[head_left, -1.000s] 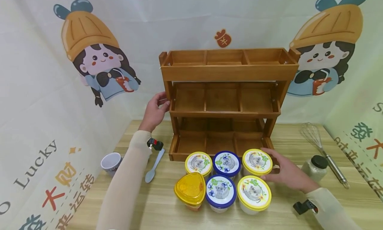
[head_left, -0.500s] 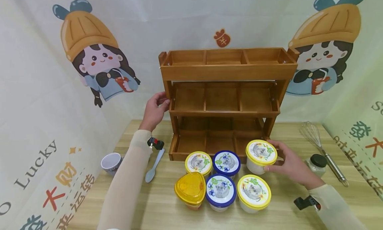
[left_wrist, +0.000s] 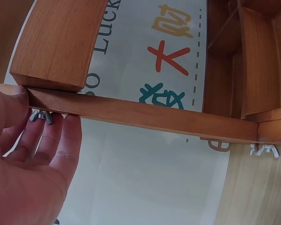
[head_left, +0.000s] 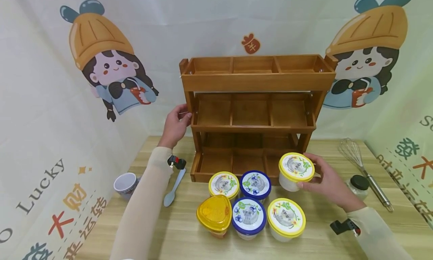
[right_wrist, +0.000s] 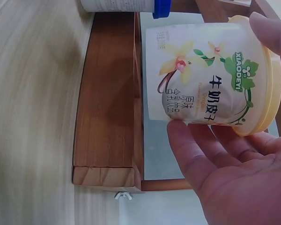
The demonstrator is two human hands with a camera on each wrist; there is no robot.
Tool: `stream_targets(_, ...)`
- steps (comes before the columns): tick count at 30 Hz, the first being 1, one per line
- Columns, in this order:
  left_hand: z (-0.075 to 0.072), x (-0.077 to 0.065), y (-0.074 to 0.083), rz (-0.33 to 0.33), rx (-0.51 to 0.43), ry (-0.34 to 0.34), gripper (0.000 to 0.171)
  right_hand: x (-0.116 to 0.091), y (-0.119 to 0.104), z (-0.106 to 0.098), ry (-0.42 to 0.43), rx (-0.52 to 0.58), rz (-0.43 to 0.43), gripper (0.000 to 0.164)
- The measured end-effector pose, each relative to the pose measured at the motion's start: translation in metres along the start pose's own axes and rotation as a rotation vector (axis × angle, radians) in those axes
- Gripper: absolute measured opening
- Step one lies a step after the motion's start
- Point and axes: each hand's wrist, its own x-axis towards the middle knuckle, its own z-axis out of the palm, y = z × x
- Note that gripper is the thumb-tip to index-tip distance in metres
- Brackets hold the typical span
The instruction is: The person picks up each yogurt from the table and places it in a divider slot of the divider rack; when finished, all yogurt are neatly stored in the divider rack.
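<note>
My right hand holds a white pudding cup with a yellow lid by its right side, thumb at the lid and fingers along the wall. It hangs tilted before the bottom tier's right end. The right wrist view shows the cup's printed flower label. At the wooden three-tier rack, my left hand grips the left side bar, thumb on one face and fingertips on another, by a wing nut. Two blue-lidded cups, two yellow-lidded cups and a triangular amber-lidded tub stand in front.
On the left lie a small patterned cup and a pale blue spoon. A black-lidded jar and a whisk are at the right. Printed cloth hangs behind and beside the table.
My right hand has lifted the back right yellow-lidded cup from the group, moving it up and slightly right toward the rack's bottom tier. My left hand stays at the rack's side.
</note>
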Motion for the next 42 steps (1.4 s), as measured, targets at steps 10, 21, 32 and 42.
stream_targets(10,0.000,-0.001,-0.001,0.010,-0.007,0.027,0.046,0.012,0.000,-0.001,0.031,0.022,0.001,0.099)
stream_targets(21,-0.004,-0.004,0.005,0.024,0.002,0.027,0.046,0.035,0.011,0.010,0.062,0.060,0.046,0.103)
stream_targets(32,0.000,-0.003,0.001,0.020,-0.026,0.008,0.047,0.050,0.020,0.022,0.061,0.003,0.067,0.103)
stream_targets(42,0.003,-0.001,-0.001,0.006,-0.025,0.025,0.045,0.057,0.025,0.035,0.023,-0.135,0.117,0.103)
